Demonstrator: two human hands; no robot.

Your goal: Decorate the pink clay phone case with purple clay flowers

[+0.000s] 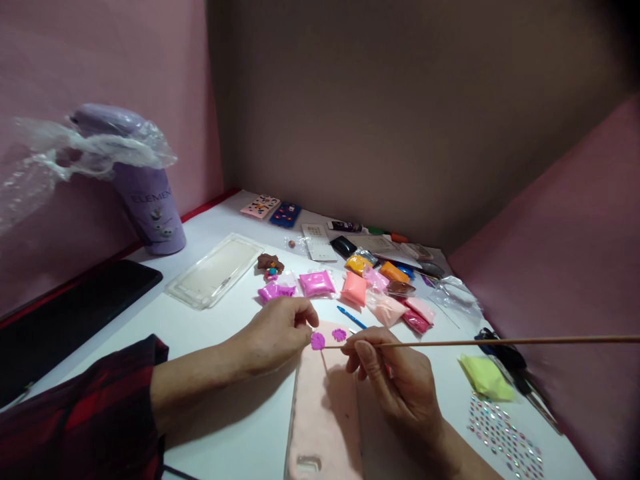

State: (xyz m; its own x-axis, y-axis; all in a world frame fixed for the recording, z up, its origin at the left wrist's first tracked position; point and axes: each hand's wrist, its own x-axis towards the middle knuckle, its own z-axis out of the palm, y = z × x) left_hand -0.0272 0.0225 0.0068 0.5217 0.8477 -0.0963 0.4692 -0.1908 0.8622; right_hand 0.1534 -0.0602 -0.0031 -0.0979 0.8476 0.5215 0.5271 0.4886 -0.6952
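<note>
A phone case [325, 413] coated in pale pink clay lies lengthwise in front of me, its camera cutout at the near end. Two purple clay flowers [339, 335] sit at its far end. My right hand [400, 380] pinches a long thin wooden stick [465, 343], whose tip touches or nearly touches the lower edge of the left purple clay piece [318, 341]. My left hand [277, 333] is closed with curled fingers against that piece's left side; whatever its fingertips hold is hidden.
Clay packets [317, 284] in several colours lie beyond the case, near a blue pen-like tool [351, 317]. A clear case [217, 270], black phone-like slab [75, 320] and purple tumbler [155, 207] stand left. Scissors [520, 373], a yellow packet [486, 377] and gem stickers [505, 437] lie right.
</note>
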